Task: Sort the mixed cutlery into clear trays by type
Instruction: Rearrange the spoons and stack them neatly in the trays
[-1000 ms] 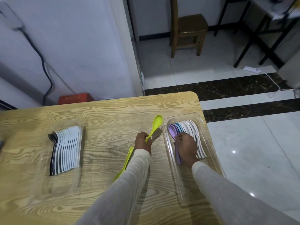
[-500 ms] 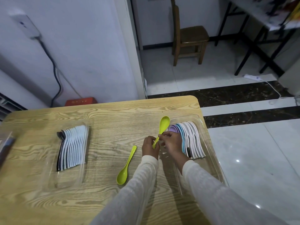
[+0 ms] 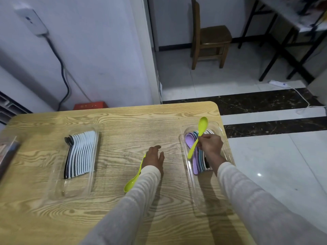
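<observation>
We've got the right grip (image 3: 210, 144) pinched on a lime-green plastic spoon (image 3: 200, 132) at mid-handle, bowl up & tilted away, held just above the far end of the clear plastic tray on the right (image 3: 210, 197). That tray holds a packed row of spoons w/ a purple plastic spoon (image 3: 190, 140) on the left, then blue & white ones; our hand & wrist hide part of the row. The left grip (image 3: 153, 159) is apart, fingers relaxed, holding nothing, low over the pale wood-grain worktop (image 3: 123, 131). It & the sleeve cover the handle of a 2nd lime-green spoon (image 3: 131, 184), bowl toward us; can't tell if they touch. The clear tray on the left (image 3: 70, 188) carries a row of white & black cutlery (image 3: 81, 152). Beyond the worktop: a red box (image 3: 90, 104) by the wall, a brown wooden chair (image 3: 210, 38), a white power strip (image 3: 277, 84) on the tiled floor.
</observation>
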